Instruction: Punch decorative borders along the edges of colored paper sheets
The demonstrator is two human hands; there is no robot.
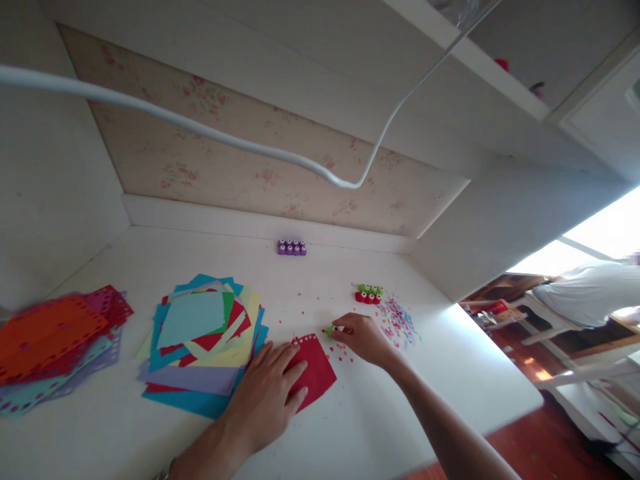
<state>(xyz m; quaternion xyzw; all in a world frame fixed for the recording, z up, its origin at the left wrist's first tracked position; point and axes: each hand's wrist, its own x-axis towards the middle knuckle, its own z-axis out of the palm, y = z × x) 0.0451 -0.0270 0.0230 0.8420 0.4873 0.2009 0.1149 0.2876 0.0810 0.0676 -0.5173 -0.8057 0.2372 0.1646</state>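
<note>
1. left hand (270, 387) is open, fingers spread on the red sheet (316, 373) near the bench's (430, 393) front edge, prob so it won't slide
2. right hand (367, 338) pinches the green punch (330, 331) just beside the sheet's far corner, fingertip grip for control imo
3. purple punches (291, 249) sit by the back edge, likely out of my way

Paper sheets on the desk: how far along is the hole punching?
Looks done: the punched sheets at far left. In hand: the red sheet under the left hand, with holes along one edge, and the green punch in the right hand. Seemingly left: the sheet's other edges and the plain pile, where I see no holes.
</note>
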